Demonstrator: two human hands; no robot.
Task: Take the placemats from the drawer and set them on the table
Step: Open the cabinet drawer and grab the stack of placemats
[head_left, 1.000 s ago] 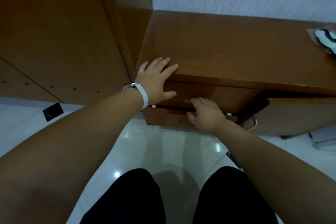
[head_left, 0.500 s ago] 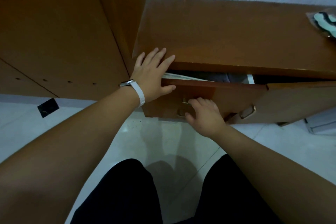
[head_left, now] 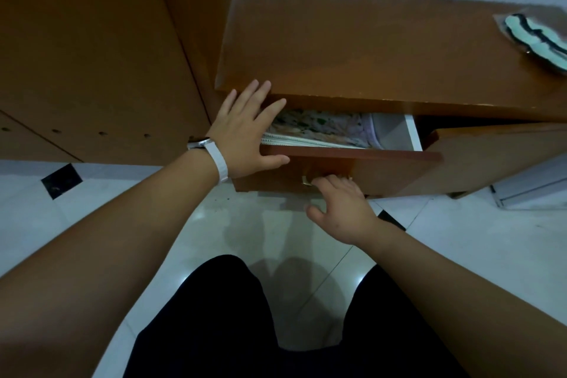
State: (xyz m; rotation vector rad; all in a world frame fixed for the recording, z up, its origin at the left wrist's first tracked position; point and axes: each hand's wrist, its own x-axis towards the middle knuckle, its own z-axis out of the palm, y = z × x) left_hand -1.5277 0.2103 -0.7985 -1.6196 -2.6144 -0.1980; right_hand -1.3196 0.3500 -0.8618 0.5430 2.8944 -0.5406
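Cabinet drawer [head_left: 352,159] shows placemats [head_left: 322,129] while right hand [head_left: 340,209] grips handle [head_left: 306,180].

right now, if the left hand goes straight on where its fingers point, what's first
Likely the front edge of the cabinet top, at the fingertips of the left hand; its lowest finger aims into the open drawer, over the placemats. Depth is unclear.

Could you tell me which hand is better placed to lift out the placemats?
Probably left: the left hand lies flat at the drawer opening by the placemats; the right hand hooks the handle.
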